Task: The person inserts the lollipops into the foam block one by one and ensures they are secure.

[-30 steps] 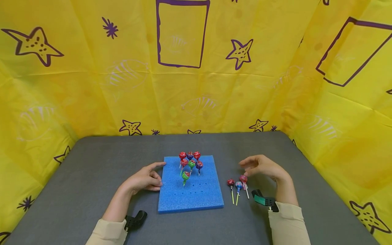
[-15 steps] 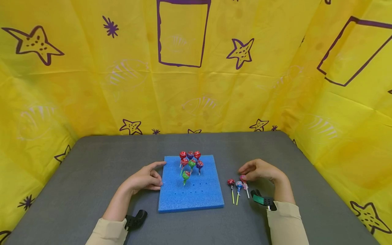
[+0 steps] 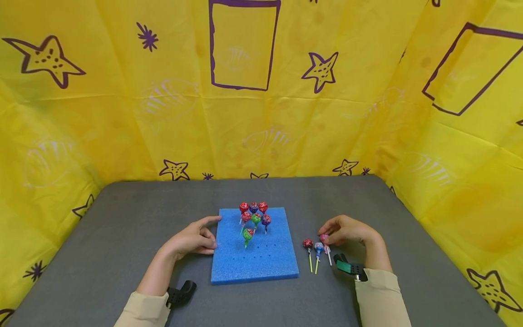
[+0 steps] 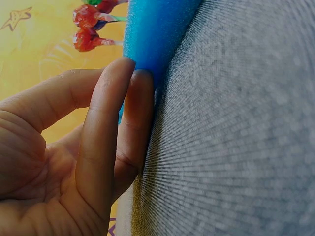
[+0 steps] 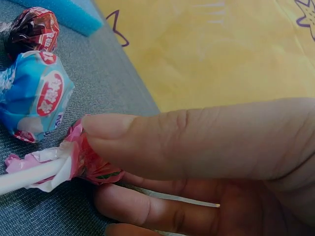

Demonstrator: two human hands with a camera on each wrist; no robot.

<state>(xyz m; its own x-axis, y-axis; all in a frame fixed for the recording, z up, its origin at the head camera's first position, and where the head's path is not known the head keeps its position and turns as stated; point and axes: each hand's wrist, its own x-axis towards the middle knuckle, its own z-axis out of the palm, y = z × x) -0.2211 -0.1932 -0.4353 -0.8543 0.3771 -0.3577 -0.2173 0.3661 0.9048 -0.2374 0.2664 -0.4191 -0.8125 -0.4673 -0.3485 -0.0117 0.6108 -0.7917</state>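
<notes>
My left hand point(image 3: 195, 238) rests against the left edge of a blue foam board point(image 3: 253, 268), its fingertips touching the side of the foam. In the left wrist view the thumb and fingertips point(image 4: 139, 98) meet the board's edge just above the table. Several wrapped lollipops stand upright in the board, among them a green lollipop point(image 3: 248, 234) at the front. Right of the board, my right hand point(image 3: 349, 230) pinches the head of a pink lollipop point(image 5: 91, 160) between thumb and fingers; its white stick still lies low by the table. A blue lollipop point(image 3: 318, 248) and a dark red lollipop point(image 3: 308, 244) lie beside it.
Rows of small holes point(image 3: 255, 257) show in the front part of the board. The dark grey table point(image 3: 163, 204) reaches back to a yellow curtain point(image 3: 180, 127) with star drawings. A black camera mount sits on each wrist.
My right hand has come down and slightly left onto the pink lollipop, and its thumb and fingers have closed round the head. The left hand and the board have stayed put.
</notes>
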